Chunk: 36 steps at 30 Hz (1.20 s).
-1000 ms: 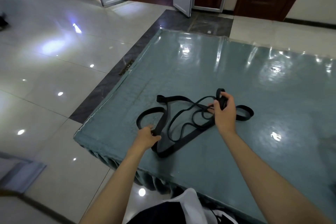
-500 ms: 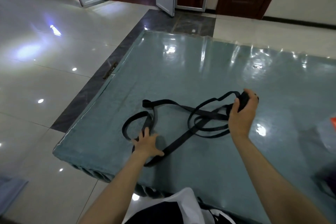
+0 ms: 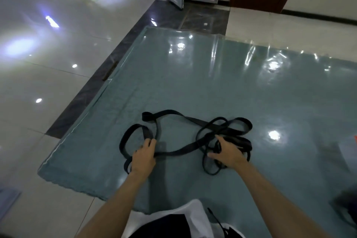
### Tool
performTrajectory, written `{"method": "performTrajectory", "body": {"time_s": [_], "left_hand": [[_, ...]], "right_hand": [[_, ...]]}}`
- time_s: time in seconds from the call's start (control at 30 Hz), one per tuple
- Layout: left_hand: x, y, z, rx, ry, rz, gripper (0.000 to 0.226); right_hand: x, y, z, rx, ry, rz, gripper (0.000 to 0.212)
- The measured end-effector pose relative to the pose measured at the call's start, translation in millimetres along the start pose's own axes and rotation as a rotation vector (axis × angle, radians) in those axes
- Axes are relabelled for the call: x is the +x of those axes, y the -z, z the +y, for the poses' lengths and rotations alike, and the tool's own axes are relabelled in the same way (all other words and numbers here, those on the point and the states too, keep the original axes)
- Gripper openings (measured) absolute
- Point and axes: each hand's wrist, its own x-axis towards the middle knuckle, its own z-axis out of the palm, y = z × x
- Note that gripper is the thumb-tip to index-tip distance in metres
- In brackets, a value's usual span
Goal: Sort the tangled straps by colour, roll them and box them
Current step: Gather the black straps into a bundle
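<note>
The strap (image 3: 174, 151) is spread in loops over the near part of the counter (image 3: 193, 83). The left hand (image 3: 144, 157) is laid on its left loops, the right hand (image 3: 229, 152) on the bunched loops to the right. The floor (image 3: 48, 83) is seen left of and beyond the counter.

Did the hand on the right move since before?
Yes. The right hand was lifted, gripping a bunch of black strap; it has come down toward the person and now rests on the strap pile on the table.
</note>
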Motion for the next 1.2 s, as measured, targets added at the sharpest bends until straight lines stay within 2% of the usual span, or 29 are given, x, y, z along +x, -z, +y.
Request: {"method": "performTrajectory", "body": {"time_s": [0.07,0.13,0.2,0.23,0.37,0.43,0.57,0.63,0.73,0.83,0.93,1.03,1.2], "left_hand": [[18.0,11.7,4.2,-0.184,-0.035,0.062,0.038],[37.0,25.1,14.8,-0.304,-0.098,0.145,0.030],[55.9,36.9,30.2,-0.381,-0.164,0.176,0.031],[65.6,41.8,38.6,-0.418,-0.202,0.161,0.034],[105.2,51.2,62.8,-0.441,-0.332,0.022,0.050],[123.5,50.1,68.9,-0.355,-0.353,-0.029,0.062],[156.9,45.4,71.3,-0.197,-0.261,-0.196,0.098],[173.9,45.3,71.1,-0.173,-0.240,-0.290,0.104],[189.8,47.8,73.1,-0.108,-0.229,-0.359,0.090],[189.3,52.3,86.8,0.053,-0.217,-0.300,0.050],[173.5,58.2,102.4,0.274,-0.178,-0.193,0.016],[151.5,56.5,104.6,0.374,-0.148,-0.132,0.012],[109.9,41.3,91.1,0.196,-0.204,-0.068,0.007]], "right_hand": [[10.0,2.8,2.5,-0.090,-0.009,0.044,0.077],[18.9,3.5,3.2,-0.162,0.020,0.198,0.065],[27.4,3.5,3.2,-0.239,0.044,0.322,0.064],[31.9,3.6,2.5,-0.246,0.025,0.310,0.068],[46.4,-3.7,-6.1,-0.234,-0.129,0.061,0.103],[49.3,-11.9,-10.7,-0.263,-0.149,0.050,0.112],[41.9,-28.0,-11.3,-0.278,-0.150,0.102,0.109],[34.4,-36.7,-8.3,-0.316,-0.135,0.161,0.100],[24.2,-49.0,-3.1,-0.296,-0.074,0.281,0.085],[22.1,-53.6,0.4,-0.289,-0.027,0.358,0.077],[27.3,-48.4,0.1,-0.266,-0.059,0.287,0.081],[30.6,-47.2,1.1,-0.074,-0.086,0.214,0.087],[28.7,-59.0,-22.4,0.506,-0.176,0.307,0.088]]}}
